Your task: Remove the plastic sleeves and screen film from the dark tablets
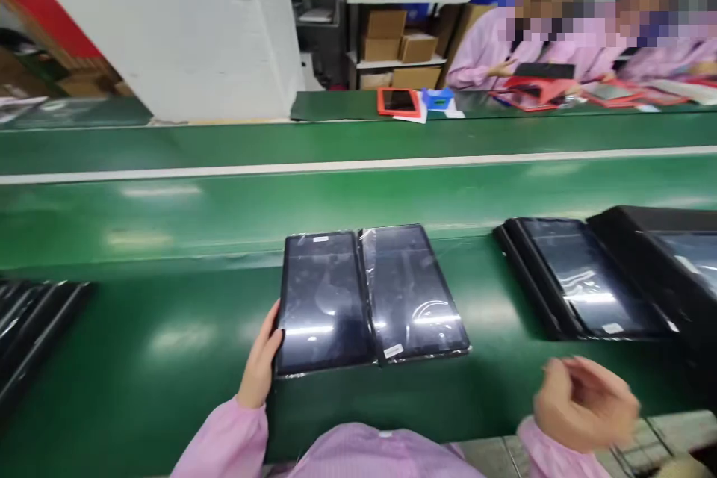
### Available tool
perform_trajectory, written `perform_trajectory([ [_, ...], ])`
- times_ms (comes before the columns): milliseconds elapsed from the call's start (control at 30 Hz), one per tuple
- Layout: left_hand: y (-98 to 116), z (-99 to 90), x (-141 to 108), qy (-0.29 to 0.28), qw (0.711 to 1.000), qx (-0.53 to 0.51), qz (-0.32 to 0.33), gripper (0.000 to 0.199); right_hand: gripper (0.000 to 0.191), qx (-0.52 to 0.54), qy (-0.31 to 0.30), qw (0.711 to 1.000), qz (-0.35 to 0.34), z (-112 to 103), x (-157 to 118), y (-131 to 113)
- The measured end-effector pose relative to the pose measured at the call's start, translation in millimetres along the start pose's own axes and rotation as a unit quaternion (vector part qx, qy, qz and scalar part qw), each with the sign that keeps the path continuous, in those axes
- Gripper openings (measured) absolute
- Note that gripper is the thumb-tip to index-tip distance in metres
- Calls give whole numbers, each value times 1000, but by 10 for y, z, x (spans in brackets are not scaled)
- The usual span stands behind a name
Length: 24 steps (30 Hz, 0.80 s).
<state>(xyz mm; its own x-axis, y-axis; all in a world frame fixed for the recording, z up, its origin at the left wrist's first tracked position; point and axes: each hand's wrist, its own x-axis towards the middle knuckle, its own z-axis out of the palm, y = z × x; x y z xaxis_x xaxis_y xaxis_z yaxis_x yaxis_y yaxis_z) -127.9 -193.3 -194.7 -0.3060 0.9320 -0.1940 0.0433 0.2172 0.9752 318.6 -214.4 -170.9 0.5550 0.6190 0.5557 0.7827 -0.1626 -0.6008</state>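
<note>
Two dark tablets lie side by side on the green bench, both apparently in clear film. The left tablet (325, 299) has a small white label near its top edge. On the right tablet (411, 291) a label sits at the lower left corner. My left hand (261, 358) is closed on the left tablet's near left edge, thumb on top and the fingers partly hidden. My right hand (585, 403) is off the bench's front edge at the right, blurred and loosely curled, touching no tablet. Nearest to it is another tablet (594, 284) with a black case (532, 284).
More black cases with a tablet (691, 254) lie at the far right. Several dark flat items (39, 328) are stacked at the left. Beyond runs a green belt (252, 202). Across it are a red-framed tablet (399, 101), a blue item (438, 98) and co-workers in pink sleeves (476, 52).
</note>
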Motion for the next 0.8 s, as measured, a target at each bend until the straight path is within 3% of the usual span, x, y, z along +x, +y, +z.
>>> perform_trajectory([
  [100, -57, 90, -254, 9, 998, -54, -23, 72, 33, 73, -144, 981, -106, 308, 109, -523],
  [233, -38, 201, -435, 48, 997, -50, -40, 68, 57, 56, -308, 924, -221, 673, 215, -998],
  [333, 47, 267, -436, 67, 997, -24, -31, 68, 72, -12, -323, 913, -250, 855, 228, -1089],
  [433, 101, 297, -375, 70, 997, -28, -8, 68, 70, -71, -325, 905, -266, 907, 287, -1140],
  [567, 53, 283, -311, 71, 996, -48, 19, 64, 63, -96, -407, 842, -341, 1018, 519, -1516],
  [700, -53, 263, -314, 68, 995, -32, 63, 61, 56, -36, -457, 796, -394, 1520, 716, -2111],
  [800, -116, 258, -338, 55, 993, -7, 105, 62, 48, -7, -468, 794, -388, 1965, 763, -2380],
])
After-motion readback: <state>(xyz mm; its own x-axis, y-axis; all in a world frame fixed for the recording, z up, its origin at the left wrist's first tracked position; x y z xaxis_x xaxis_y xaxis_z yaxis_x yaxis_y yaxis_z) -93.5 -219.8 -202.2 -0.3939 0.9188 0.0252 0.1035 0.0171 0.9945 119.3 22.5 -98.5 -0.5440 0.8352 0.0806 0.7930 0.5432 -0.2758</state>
